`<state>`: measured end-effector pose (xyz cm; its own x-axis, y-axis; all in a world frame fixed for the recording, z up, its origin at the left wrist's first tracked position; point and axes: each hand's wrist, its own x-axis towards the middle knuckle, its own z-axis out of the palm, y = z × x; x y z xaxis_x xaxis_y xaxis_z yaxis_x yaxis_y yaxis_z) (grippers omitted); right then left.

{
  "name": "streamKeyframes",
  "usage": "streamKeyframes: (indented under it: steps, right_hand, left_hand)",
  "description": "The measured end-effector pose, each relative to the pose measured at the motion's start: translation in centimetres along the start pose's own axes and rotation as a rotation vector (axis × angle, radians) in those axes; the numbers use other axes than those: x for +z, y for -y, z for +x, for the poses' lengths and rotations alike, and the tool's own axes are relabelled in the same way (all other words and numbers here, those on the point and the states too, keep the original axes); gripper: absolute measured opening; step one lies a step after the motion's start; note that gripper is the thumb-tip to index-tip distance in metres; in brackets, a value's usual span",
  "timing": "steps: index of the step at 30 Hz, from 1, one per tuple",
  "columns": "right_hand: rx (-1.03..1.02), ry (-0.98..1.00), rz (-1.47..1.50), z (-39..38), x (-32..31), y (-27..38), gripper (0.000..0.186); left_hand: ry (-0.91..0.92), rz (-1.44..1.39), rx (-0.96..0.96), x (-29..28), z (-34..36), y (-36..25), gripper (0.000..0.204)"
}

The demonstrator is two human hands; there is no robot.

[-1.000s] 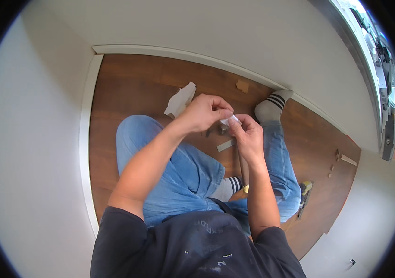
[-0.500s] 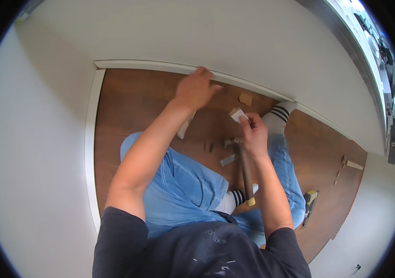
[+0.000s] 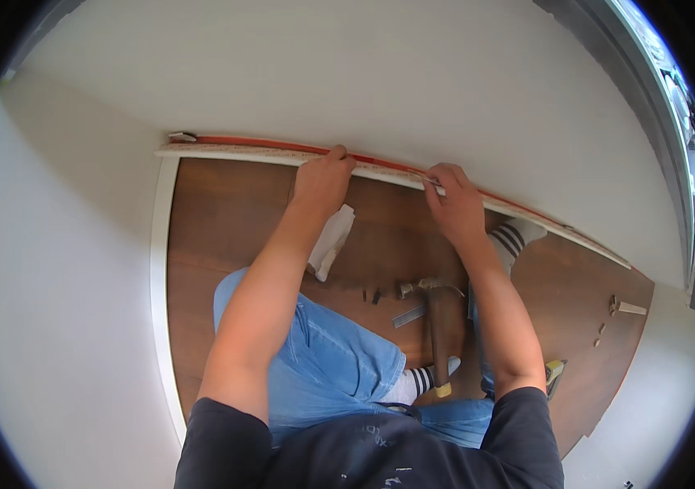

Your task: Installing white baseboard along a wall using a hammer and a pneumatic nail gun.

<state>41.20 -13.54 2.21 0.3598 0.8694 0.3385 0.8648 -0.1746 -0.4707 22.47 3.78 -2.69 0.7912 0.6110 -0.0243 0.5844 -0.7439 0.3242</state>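
A long white baseboard (image 3: 237, 153) runs along the foot of the far wall, tipped away from it, so that its rough, marked back and a reddish-orange strip (image 3: 278, 144) in the gap show. My left hand (image 3: 323, 181) is closed over the board's upper edge near the middle, fingers curled behind it. Further right, my right hand (image 3: 455, 200) pinches a small whitish piece (image 3: 432, 181) against the board's edge at the gap; my fingers partly cover it. Below my left hand, a crumpled white scrap (image 3: 333, 242) lies on the wooden floor.
A claw hammer (image 3: 439, 334) lies between my legs, beside a flat grey strip (image 3: 409, 316) and small dark bits (image 3: 372, 295). A yellow-and-black tool (image 3: 556, 372) is by my right knee. A pale wedge-like piece (image 3: 629, 308) lies far right. Another baseboard (image 3: 162, 244) lines the left wall.
The far baseboard has tipped away from the wall, baring the reddish strip. My left hand has closed on its edge. My right hand has moved up to the board with the small whitish piece.
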Motion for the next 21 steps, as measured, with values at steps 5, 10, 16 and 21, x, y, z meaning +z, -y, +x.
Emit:
streamKeyframes:
  steps: [5, 10, 16, 21]
  right_hand:
    - [-0.081, 0.137, -0.150, 2.3, 2.9, -1.1, 0.013]
    - [-0.131, 0.263, -0.278, 3.5, 6.2, -1.8, 0.014]
    - [-0.054, 0.480, -0.413, 4.9, 8.2, -0.2, 0.014]
    - [-0.026, 0.485, -0.431, 5.2, 8.4, 0.6, 0.018]
  left_hand:
    - [0.020, -0.031, 0.110, -1.6, -0.9, 0.2, 0.015]
    - [0.105, -0.038, 0.114, -1.4, -1.3, 0.5, 0.015]
    - [0.116, -0.017, 0.099, -1.8, -1.3, 0.3, 0.016]
    - [0.094, -0.050, 0.074, -1.7, -1.5, 0.2, 0.014]
